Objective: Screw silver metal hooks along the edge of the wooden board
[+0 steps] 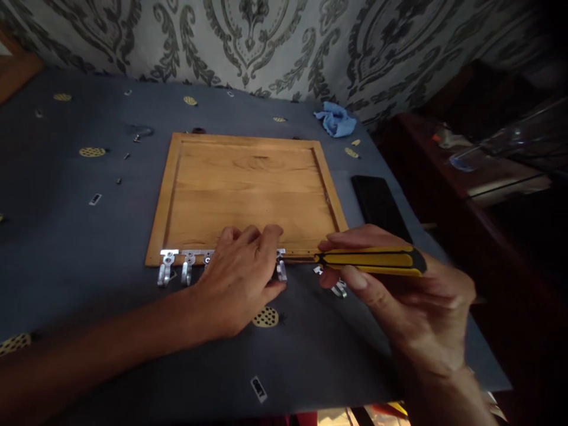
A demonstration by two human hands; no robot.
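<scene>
Desk (89, 266), gray-covered: wooden board (244, 189) lying flat, metal hooks (164, 275) along near edge. Right hand (412, 302), fingers closed round yellow screwdriver (373, 261). Left hand (244, 275) over hooks, grip cannot be told. Risk: slip toward left hand, if pushed too hard.

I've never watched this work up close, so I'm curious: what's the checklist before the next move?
1. Right hand gripping the yellow-and-black screwdriver: ok.
2. Left hand at the wooden panel's near edge: ok.
3. Screwdriver's tip properly seated: cannot tell, too small.
4. All metal hooks lined up: not ok, askew hook by the right hand.
5. Blue cloth apart from both hands: ok, beyond the panel's far right corner.
</scene>
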